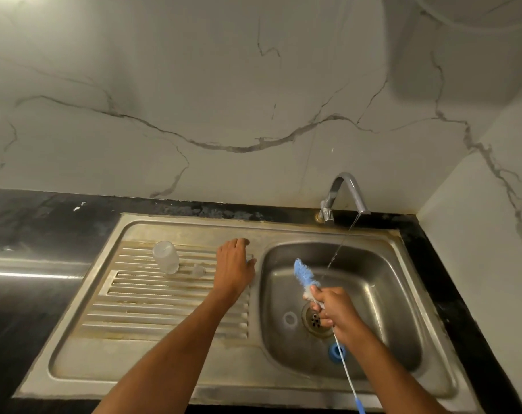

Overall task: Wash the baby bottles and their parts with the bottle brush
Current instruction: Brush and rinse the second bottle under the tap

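Right hand: the right hand (332,307) was curled round the bottle brush (306,277) just below its bristles, over the basin and above the drain (315,319).
Brush: its blue bristle head pointed up and to the far left; its thin white stem ran toward the near edge and ended in a blue handle tip at the bottom of the view.
Water: a thin stream fell from the tap (344,194) at the far right corner of the sink and passed just right of the bristles.
Left hand: the left hand (234,265) lay palm down on the drainboard (152,309), close to the basin's left rim; its fingers bent a little at the tips and I could not tell if they held anything.
Bottle: a clear baby bottle (166,256) stood mouth down on the far part of the drainboard, left of the left hand.
Small part: a small clear piece (198,270) sat just right of the bottle, between it and the hand.
Basin floor: a clear ring (290,318) lay left of the drain, and a blue ring-shaped part (337,352) lay nearer, under the brush stem.
Surround: the steel sink (409,380) was set in a dark counter (44,222) below a veined marble wall (223,100).
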Demonstrator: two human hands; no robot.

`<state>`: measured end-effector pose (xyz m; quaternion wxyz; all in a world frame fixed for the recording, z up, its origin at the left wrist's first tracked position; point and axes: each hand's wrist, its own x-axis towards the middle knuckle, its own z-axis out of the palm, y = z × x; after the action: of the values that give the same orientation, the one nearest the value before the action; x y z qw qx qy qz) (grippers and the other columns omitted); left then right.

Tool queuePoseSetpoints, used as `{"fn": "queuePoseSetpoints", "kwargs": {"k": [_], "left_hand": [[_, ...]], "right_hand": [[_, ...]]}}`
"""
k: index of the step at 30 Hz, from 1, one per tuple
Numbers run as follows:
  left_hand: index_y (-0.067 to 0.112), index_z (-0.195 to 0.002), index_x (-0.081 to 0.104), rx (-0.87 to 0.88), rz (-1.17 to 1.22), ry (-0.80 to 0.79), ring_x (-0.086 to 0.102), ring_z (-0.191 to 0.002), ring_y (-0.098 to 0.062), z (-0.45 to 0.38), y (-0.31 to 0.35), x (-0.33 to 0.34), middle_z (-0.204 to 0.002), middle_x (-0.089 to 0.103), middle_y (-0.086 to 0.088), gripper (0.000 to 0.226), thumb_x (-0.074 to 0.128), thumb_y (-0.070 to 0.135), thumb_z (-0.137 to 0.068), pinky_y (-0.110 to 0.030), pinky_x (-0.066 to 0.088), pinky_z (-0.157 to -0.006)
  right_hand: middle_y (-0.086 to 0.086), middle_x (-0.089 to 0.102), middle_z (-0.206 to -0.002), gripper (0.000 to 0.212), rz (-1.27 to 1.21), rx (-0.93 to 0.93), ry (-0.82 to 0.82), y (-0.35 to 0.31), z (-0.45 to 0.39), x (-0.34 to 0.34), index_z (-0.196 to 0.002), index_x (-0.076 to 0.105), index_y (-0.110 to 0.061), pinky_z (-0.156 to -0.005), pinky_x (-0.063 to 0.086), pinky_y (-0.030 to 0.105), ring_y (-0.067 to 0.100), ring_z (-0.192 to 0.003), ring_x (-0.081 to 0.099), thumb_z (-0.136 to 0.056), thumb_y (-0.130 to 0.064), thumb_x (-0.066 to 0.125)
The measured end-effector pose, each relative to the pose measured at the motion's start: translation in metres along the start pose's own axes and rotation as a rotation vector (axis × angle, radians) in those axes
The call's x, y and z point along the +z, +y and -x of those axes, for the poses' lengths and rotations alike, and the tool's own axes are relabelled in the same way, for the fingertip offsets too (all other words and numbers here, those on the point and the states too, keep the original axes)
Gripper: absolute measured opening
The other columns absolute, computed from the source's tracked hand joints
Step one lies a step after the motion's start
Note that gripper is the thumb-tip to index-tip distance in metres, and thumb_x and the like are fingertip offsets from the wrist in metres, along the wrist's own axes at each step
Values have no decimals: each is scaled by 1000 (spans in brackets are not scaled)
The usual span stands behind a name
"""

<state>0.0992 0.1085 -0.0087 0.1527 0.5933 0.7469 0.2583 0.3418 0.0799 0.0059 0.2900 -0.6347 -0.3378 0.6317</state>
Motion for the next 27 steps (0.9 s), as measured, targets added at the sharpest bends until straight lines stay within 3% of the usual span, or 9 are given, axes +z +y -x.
{"fn": "queuePoseSetpoints", "kwargs": {"k": [9,13,27], "left_hand": [[17,-118,56,122,-11,-61,52,-112,-23,6,48,33,-121,60,-5,29,67,23,-91,-32,37,-100],[11,-122,58,160,-90,-142,54,-116,-33,17,57,61,-122,60,-11,39,65,15,-84,-39,39,-101],[14,-137,53,65,-218,-496,55,-123,-29,52,40,148,-135,58,-9,59,74,33,-85,-38,44,-103]], "right_hand": [[8,50,-57,24,-38,-24,48,-2,4,-39,-98,68,2,-35,19,19,10,-39,33,-99,-19,57],[8,50,-58,21,-31,-13,100,0,7,-60,-98,67,1,-35,19,19,9,-36,32,-99,-18,58],[10,50,-62,21,8,22,138,27,-23,-97,-97,69,-2,-42,18,20,9,-39,31,-98,-21,60]]}}
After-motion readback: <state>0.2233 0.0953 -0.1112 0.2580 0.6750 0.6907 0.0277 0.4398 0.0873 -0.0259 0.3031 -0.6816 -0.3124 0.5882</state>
